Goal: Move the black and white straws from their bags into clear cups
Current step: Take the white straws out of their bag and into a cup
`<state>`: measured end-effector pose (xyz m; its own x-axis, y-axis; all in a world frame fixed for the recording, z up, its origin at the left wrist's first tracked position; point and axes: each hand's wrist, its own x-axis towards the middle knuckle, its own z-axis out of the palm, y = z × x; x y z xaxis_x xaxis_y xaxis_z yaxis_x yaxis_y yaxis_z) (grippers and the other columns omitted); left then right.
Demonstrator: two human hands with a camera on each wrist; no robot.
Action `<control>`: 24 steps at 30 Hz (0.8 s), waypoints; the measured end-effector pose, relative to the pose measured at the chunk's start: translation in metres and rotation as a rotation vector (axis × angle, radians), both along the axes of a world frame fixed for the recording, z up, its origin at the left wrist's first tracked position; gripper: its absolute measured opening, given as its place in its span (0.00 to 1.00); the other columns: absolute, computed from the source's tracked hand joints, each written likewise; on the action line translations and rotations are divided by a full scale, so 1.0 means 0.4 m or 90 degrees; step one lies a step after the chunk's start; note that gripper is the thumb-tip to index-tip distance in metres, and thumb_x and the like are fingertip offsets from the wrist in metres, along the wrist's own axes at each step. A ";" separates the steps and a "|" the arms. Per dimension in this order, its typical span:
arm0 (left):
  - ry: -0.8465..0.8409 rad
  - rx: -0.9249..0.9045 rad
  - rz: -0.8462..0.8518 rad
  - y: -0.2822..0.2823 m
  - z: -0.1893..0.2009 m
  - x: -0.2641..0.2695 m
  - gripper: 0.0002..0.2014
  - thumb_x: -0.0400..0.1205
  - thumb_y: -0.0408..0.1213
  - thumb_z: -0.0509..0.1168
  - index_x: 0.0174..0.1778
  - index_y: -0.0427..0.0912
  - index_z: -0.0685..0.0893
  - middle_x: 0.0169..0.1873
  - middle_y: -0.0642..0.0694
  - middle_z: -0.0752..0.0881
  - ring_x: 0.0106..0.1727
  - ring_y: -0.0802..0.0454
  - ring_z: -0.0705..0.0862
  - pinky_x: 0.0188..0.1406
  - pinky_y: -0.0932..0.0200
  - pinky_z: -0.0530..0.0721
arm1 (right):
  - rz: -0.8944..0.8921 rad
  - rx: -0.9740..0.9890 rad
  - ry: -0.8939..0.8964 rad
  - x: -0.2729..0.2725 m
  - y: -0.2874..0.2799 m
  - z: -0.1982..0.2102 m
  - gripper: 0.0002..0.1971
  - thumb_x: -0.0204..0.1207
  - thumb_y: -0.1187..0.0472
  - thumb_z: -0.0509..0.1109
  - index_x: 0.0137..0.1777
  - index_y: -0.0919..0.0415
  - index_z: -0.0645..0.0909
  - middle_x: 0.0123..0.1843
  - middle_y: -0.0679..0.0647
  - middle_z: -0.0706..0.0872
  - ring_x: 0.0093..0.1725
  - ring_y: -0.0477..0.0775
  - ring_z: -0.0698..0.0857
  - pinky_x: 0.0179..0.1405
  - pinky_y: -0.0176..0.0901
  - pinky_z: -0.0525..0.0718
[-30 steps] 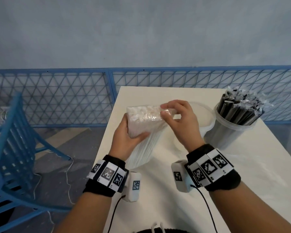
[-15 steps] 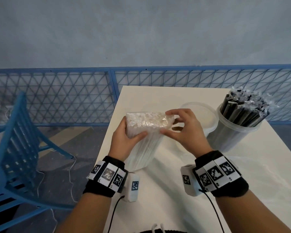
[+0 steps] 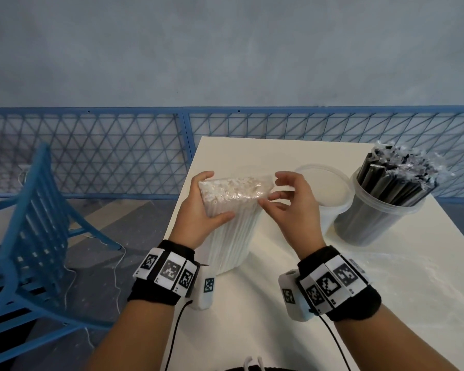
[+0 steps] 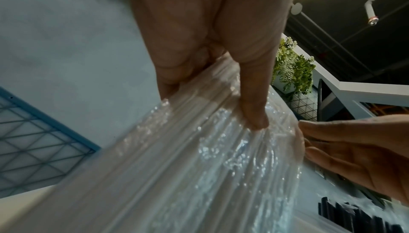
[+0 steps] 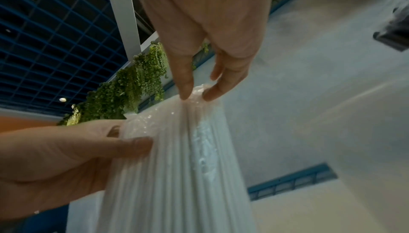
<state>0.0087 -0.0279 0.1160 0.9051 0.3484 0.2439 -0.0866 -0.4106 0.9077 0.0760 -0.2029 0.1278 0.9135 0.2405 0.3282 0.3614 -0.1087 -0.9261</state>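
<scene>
A clear plastic bag packed with white straws point(image 3: 232, 220) stands tilted on the white bench point(image 3: 386, 303), its lower end on the surface near the bench's left edge and its upper end leaning away. The left hand point(image 3: 198, 212) wraps the bag's upper part from the left, fingers behind and thumb across the near face. The right hand point(image 3: 292, 210) pinches the bag's top right corner between thumb and forefinger point(image 5: 188, 79), its other fingers loosely spread. In the left wrist view the left hand's thumb point(image 4: 254, 96) presses into the crinkled film over the straws. To the right of the bag stands an empty clear plastic cup point(image 3: 330, 194), partly hidden behind the right hand. Just beside it, further right, a second clear plastic cup point(image 3: 373, 226) holds a bundle of black straws point(image 3: 397, 178) in their wrappers, leaning to the right. A blue chair point(image 3: 30, 236) stands on the floor to the left of the bench, and a blue mesh fence point(image 3: 105, 156) runs along the far side.
</scene>
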 end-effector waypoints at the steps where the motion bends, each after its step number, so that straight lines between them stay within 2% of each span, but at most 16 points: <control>1: 0.000 0.004 0.008 0.001 -0.002 -0.001 0.40 0.65 0.31 0.80 0.68 0.55 0.66 0.57 0.58 0.78 0.57 0.65 0.80 0.58 0.64 0.81 | -0.007 0.032 0.040 -0.003 0.006 -0.003 0.22 0.66 0.68 0.78 0.55 0.53 0.74 0.51 0.47 0.78 0.39 0.39 0.83 0.42 0.28 0.83; 3: -0.003 0.015 0.027 -0.003 -0.006 -0.005 0.40 0.65 0.31 0.80 0.69 0.52 0.66 0.55 0.62 0.77 0.55 0.66 0.79 0.56 0.65 0.80 | -0.013 0.072 0.101 -0.003 0.014 -0.011 0.19 0.66 0.68 0.78 0.52 0.54 0.74 0.45 0.46 0.81 0.37 0.35 0.82 0.43 0.27 0.82; 7: -0.016 0.024 0.070 -0.022 -0.016 -0.011 0.39 0.65 0.31 0.80 0.69 0.47 0.67 0.51 0.64 0.77 0.52 0.69 0.80 0.49 0.78 0.78 | 0.001 0.123 0.168 0.005 0.015 -0.016 0.17 0.67 0.67 0.78 0.48 0.53 0.75 0.42 0.47 0.83 0.40 0.43 0.83 0.46 0.33 0.81; 11: -0.008 0.027 0.073 -0.032 -0.016 -0.008 0.39 0.66 0.32 0.80 0.69 0.48 0.66 0.51 0.62 0.78 0.53 0.61 0.81 0.51 0.72 0.80 | -0.008 0.102 0.163 0.009 0.017 -0.018 0.14 0.70 0.67 0.75 0.46 0.50 0.75 0.42 0.47 0.83 0.41 0.43 0.83 0.51 0.41 0.83; 14: 0.019 0.030 0.054 -0.036 -0.017 -0.005 0.41 0.65 0.31 0.80 0.70 0.51 0.66 0.53 0.63 0.78 0.53 0.63 0.80 0.49 0.78 0.78 | -0.024 0.095 0.170 0.017 0.014 -0.023 0.11 0.72 0.66 0.73 0.49 0.53 0.76 0.44 0.47 0.83 0.42 0.45 0.83 0.53 0.47 0.84; 18: 0.068 0.043 0.079 -0.044 -0.021 0.002 0.39 0.64 0.34 0.81 0.68 0.45 0.69 0.53 0.59 0.78 0.57 0.59 0.77 0.40 0.87 0.71 | 0.004 0.069 0.229 0.015 0.014 -0.033 0.05 0.75 0.64 0.71 0.45 0.53 0.78 0.47 0.53 0.85 0.43 0.49 0.84 0.45 0.43 0.86; 20: 0.085 0.035 0.095 -0.045 -0.020 0.008 0.39 0.63 0.35 0.82 0.67 0.43 0.70 0.51 0.58 0.77 0.55 0.59 0.76 0.39 0.83 0.71 | 0.015 0.074 0.240 0.015 0.015 -0.034 0.05 0.75 0.65 0.70 0.42 0.55 0.79 0.44 0.53 0.85 0.43 0.49 0.84 0.40 0.38 0.86; 22: 0.099 0.035 0.104 -0.045 -0.018 0.013 0.39 0.63 0.36 0.82 0.67 0.43 0.70 0.50 0.58 0.77 0.54 0.60 0.75 0.44 0.76 0.70 | 0.017 0.073 0.232 0.021 0.014 -0.032 0.06 0.77 0.66 0.69 0.39 0.57 0.78 0.39 0.52 0.85 0.40 0.47 0.84 0.37 0.34 0.85; 24: 0.105 0.043 0.110 -0.046 -0.018 0.017 0.38 0.64 0.37 0.81 0.68 0.42 0.70 0.51 0.56 0.77 0.54 0.60 0.75 0.45 0.74 0.70 | 0.020 0.069 0.231 0.027 0.014 -0.029 0.06 0.78 0.66 0.67 0.39 0.59 0.78 0.38 0.52 0.85 0.40 0.45 0.85 0.35 0.32 0.85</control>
